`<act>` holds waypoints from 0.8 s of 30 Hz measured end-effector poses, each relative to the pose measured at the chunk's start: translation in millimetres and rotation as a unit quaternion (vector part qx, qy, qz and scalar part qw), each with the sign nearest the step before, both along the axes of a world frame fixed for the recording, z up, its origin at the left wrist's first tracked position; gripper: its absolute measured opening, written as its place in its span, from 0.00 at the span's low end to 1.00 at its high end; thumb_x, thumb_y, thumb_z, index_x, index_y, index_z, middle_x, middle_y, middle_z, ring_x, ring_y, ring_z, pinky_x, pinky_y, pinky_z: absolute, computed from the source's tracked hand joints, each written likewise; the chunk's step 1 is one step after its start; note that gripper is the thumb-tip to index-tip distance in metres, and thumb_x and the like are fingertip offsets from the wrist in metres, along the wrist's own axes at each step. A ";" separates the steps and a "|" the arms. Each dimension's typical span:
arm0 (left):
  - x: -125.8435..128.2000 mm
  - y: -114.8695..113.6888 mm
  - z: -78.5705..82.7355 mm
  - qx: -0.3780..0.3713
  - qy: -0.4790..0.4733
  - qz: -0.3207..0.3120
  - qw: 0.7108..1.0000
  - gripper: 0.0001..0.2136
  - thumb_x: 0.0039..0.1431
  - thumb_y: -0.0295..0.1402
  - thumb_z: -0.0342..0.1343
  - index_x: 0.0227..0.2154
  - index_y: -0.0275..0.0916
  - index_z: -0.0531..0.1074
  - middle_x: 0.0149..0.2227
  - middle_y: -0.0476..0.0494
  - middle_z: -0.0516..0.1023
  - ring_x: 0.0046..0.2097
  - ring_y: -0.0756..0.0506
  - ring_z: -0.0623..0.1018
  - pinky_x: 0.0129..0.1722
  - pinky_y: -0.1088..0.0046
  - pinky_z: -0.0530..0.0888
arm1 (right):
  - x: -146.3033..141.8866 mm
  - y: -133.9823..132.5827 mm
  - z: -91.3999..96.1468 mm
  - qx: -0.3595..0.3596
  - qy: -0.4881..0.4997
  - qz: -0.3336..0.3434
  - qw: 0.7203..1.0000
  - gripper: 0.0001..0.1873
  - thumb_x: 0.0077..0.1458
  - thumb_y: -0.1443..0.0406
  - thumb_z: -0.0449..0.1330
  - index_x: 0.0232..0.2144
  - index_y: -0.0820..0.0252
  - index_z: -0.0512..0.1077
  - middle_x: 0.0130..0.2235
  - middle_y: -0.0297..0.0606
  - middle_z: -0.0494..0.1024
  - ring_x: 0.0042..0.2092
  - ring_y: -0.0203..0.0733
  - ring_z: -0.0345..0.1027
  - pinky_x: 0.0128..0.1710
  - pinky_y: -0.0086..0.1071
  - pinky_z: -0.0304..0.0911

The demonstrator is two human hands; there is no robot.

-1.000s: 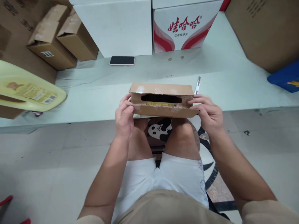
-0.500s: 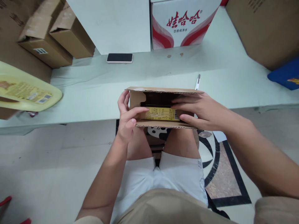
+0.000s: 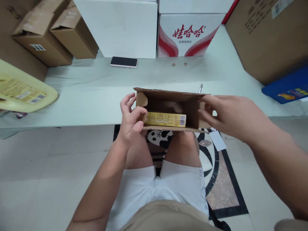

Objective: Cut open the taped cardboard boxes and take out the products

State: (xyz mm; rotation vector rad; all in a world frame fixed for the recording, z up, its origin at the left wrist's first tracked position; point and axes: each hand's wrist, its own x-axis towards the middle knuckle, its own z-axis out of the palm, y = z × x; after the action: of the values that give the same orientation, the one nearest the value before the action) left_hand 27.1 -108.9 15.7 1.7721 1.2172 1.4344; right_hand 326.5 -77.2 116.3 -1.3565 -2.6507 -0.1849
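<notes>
An open-topped cardboard box (image 3: 173, 91) is held over my lap at the table's front edge. Inside it, against the near wall, lies a narrow yellow packet box (image 3: 166, 119) with a barcode at its right end. My left hand (image 3: 130, 120) grips the cardboard box's left end, the thumb and fingers bent round the wall and flap. At the opposite end, my right hand (image 3: 226, 115) pinches the right-hand wall or flap, with the fingertips just inside the rim. The lower part of the cardboard box is hidden from above.
On the table (image 3: 79, 99) lie a phone (image 3: 124, 62) and a pen-like tool (image 3: 200, 88), partly hidden by the box. White cartons (image 3: 183, 35) stand behind. Brown cartons (image 3: 84, 38), a yellow jug (image 3: 26, 86) and a blue container (image 3: 286, 85) flank the sides.
My right hand has drawn out of the cardboard box and moved right to its end wall. The yellow packet box inside shows more fully. My left hand keeps its hold. The camera view has shifted slightly.
</notes>
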 end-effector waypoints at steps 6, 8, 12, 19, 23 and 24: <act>3.4 0.7 -5.4 0.011 -0.041 -0.018 0.999 0.22 0.59 0.58 0.51 0.31 0.42 0.70 0.62 0.41 0.56 0.67 0.27 0.59 0.66 0.44 0.61 | -25.1 -1.8 -5.4 -0.027 -0.109 -0.005 0.994 0.16 0.55 0.55 0.62 0.43 0.56 0.74 0.31 0.42 0.80 0.28 0.47 0.70 0.23 0.36 0.49; 4.3 0.2 -5.7 0.014 -0.053 -0.020 0.998 0.22 0.59 0.58 0.52 0.30 0.42 0.69 0.62 0.42 0.57 0.67 0.27 0.60 0.67 0.45 0.61 | -30.5 3.8 -13.8 -0.059 -0.091 0.055 0.993 0.24 0.54 0.52 0.64 0.51 0.54 0.73 0.39 0.42 0.83 0.36 0.49 0.75 0.28 0.37 0.57; 5.4 2.3 -8.5 0.024 -0.054 -0.027 0.998 0.21 0.61 0.57 0.51 0.31 0.42 0.67 0.61 0.42 0.58 0.67 0.28 0.60 0.67 0.44 0.61 | -33.4 15.2 -25.1 -0.105 -0.094 0.066 0.988 0.29 0.52 0.50 0.65 0.56 0.47 0.72 0.48 0.38 0.82 0.45 0.51 0.76 0.34 0.37 0.63; 0.1 12.9 -20.9 0.059 0.034 0.005 0.998 0.25 0.63 0.62 0.41 0.37 0.44 0.66 0.62 0.41 0.55 0.66 0.32 0.64 0.65 0.47 0.68 | -35.1 24.1 -34.9 -0.054 -0.101 0.003 0.993 0.29 0.56 0.60 0.58 0.61 0.51 0.69 0.52 0.42 0.80 0.47 0.53 0.75 0.30 0.38 0.63; -5.3 15.6 -21.9 0.085 0.088 -0.016 0.992 0.34 0.57 0.69 0.39 0.45 0.45 0.68 0.61 0.38 0.53 0.66 0.31 0.64 0.64 0.48 0.68 | -29.5 36.8 -49.3 -0.065 -0.029 0.024 0.997 0.28 0.57 0.55 0.58 0.59 0.52 0.70 0.50 0.43 0.81 0.47 0.55 0.75 0.35 0.41 0.67; -6.6 16.3 -22.2 0.094 0.097 -0.020 0.991 0.33 0.56 0.69 0.42 0.46 0.45 0.68 0.61 0.38 0.53 0.67 0.30 0.65 0.64 0.47 0.68 | -27.0 39.3 -51.3 -0.065 0.009 0.037 0.997 0.27 0.58 0.54 0.57 0.58 0.54 0.71 0.49 0.44 0.81 0.47 0.54 0.75 0.38 0.42 0.68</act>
State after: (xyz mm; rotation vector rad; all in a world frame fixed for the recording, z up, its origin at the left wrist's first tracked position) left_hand 20.5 -92.6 -6.5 2.0943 1.1645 1.4202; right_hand 299.4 -38.0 65.0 -1.2860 -2.7353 0.0105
